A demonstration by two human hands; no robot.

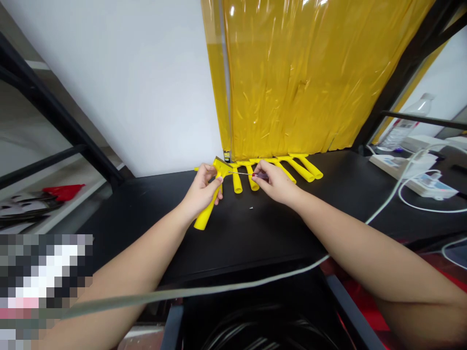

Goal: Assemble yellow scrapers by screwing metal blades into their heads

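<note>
My left hand is wrapped round a yellow scraper, its wide head up and its hollow handle pointing down toward me. In my right hand is a screwdriver, held by its dark handle with the thin shaft pointing left. The shaft's tip meets the scraper's head, at what looks like a screw. Behind both hands, several more yellow scrapers lie in a row, handles toward me. A tiny light piece, perhaps a screw, rests on the black table between my hands.
A yellow plastic curtain and a white panel stand behind the table. At the right are a power strip, white cables and a clear bottle. A pale cord crosses in front. Black frame bars rise at the left.
</note>
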